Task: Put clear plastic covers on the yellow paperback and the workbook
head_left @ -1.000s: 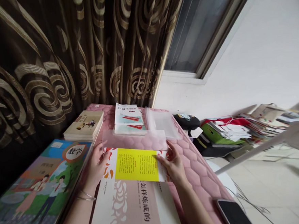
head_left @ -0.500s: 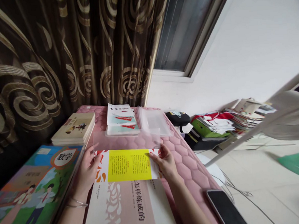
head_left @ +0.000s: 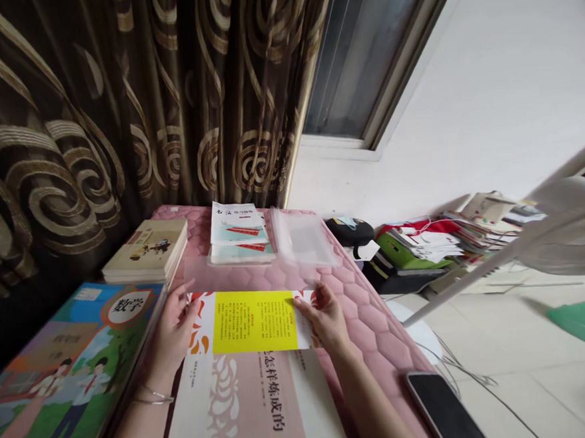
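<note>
A dark brown curtain (head_left: 65,115) with gold swirls hangs along a white wall beside a window (head_left: 361,61), and a pink quilted mat (head_left: 364,321) covers the table below. Near the front of the mat lies a large pale book (head_left: 250,409) with a yellow panel (head_left: 253,320) across its upper part. A clear plastic sleeve (head_left: 251,275) lies just beyond the book, its near edge meeting the book's top edge. The left hand (head_left: 173,331) stands at the book's left edge, fingers slightly curled, and the right hand (head_left: 327,317) sits at the right edge, fingertips on the paper. Both are held narrow, but whether they grip or only rest there is impossible to tell. Placing them opposite each other at matching height seems a good way to keep the book square and flat. Beyond the sleeve lie two workbooks (head_left: 236,233) and a second clear sleeve (head_left: 304,238). A stack of books (head_left: 144,252) and a large math textbook (head_left: 67,375) lie to the left, and a phone (head_left: 446,412) rests near the mat's right edge.
</note>
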Demonstrator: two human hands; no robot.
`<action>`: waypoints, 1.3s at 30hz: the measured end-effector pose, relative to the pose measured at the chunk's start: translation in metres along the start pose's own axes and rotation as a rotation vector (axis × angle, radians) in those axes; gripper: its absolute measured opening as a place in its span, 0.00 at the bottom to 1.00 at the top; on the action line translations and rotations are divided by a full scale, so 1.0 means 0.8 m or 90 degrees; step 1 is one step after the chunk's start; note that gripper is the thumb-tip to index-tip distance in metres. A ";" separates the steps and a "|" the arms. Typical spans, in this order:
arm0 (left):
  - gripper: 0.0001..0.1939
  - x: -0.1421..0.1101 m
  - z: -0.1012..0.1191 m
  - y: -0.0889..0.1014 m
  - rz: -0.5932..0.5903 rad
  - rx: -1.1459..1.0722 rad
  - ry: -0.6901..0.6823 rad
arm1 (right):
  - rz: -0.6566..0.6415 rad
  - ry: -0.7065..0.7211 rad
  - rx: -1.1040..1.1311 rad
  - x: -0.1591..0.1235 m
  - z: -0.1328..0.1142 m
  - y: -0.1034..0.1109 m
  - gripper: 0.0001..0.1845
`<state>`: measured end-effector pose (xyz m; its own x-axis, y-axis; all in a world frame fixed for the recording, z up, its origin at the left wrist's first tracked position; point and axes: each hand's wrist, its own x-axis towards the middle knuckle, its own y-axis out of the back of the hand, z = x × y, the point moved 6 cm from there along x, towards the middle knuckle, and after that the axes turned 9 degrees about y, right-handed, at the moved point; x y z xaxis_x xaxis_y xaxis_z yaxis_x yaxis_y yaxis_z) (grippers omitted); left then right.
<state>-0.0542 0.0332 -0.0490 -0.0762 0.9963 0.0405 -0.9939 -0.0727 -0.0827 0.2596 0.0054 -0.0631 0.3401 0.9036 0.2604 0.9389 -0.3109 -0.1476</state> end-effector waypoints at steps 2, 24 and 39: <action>0.28 0.000 0.000 0.000 -0.002 -0.008 0.002 | 0.001 0.000 -0.004 0.000 0.001 0.000 0.34; 0.30 0.002 -0.006 0.003 0.006 -0.010 0.005 | 0.034 0.017 -0.007 0.001 -0.001 0.002 0.34; 0.29 0.000 -0.001 0.008 0.010 -0.009 0.012 | 0.029 -0.040 0.033 0.008 0.002 -0.005 0.39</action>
<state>-0.0608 0.0324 -0.0506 -0.0904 0.9957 0.0211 -0.9914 -0.0880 -0.0968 0.2575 0.0127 -0.0626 0.3770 0.9059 0.1927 0.9181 -0.3381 -0.2068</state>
